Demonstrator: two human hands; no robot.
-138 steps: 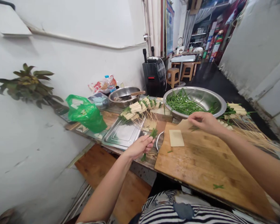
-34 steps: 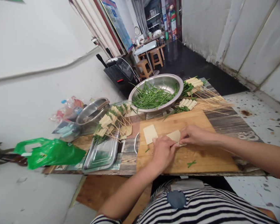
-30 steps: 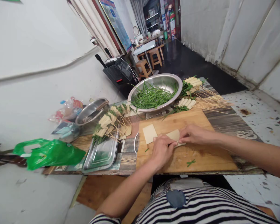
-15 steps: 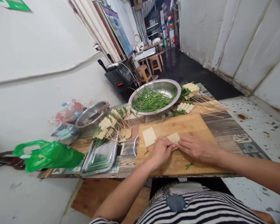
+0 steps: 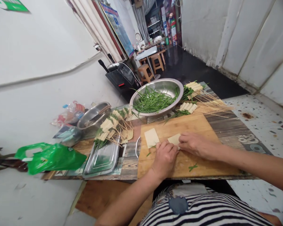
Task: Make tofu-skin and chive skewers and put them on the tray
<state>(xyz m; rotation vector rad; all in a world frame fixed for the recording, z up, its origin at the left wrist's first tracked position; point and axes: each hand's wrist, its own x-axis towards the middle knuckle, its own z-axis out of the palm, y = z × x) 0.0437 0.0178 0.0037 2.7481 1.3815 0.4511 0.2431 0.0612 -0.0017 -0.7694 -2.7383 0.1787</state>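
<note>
Both my hands rest on a wooden cutting board [image 5: 202, 125]. My left hand [image 5: 164, 157] and my right hand [image 5: 193, 145] press together on a pale tofu-skin sheet [image 5: 174, 139], fingers curled over its near edge, rolling it. What lies inside the roll is hidden under my fingers. A second flat tofu-skin sheet [image 5: 151, 137] lies on the board just left of my hands. A big steel bowl [image 5: 169, 85] of green chives [image 5: 153, 102] stands behind the board.
Finished rolls on skewers [image 5: 190, 107] lie right of the bowl, and more skewered rolls [image 5: 108, 125] lie over a steel tray [image 5: 101, 160] at left. A smaller steel bowl [image 5: 94, 114] and a green plastic bag [image 5: 52, 158] sit further left. A white wall runs along the table's left.
Earlier my left hand held chives off the board and my right reached toward the bowl. Now both hands are together on the tofu-skin sheet, rolling it toward its far edge.
</note>
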